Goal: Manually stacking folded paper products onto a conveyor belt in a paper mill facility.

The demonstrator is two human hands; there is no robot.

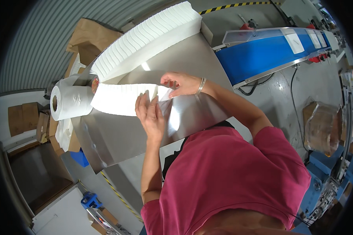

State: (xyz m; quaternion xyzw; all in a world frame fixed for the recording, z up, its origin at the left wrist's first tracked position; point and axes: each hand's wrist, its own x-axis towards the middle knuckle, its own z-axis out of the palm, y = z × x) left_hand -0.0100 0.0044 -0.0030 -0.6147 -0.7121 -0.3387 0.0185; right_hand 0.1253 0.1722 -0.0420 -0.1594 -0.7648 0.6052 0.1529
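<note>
Blue conveyor belt [255, 58] upper right; cardboard boxes [22, 119] left; grey corrugated wall [39, 51] upper left.

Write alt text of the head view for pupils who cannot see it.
A person's left hand rests on a short row of white sheets on a metal table, right hand at the row's right end; a longer row stands behind, a white roll left, a blue conveyor belt right.

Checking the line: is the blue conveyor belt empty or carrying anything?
Carrying something: flat white pieces lie on the blue belt toward its right end.
</note>
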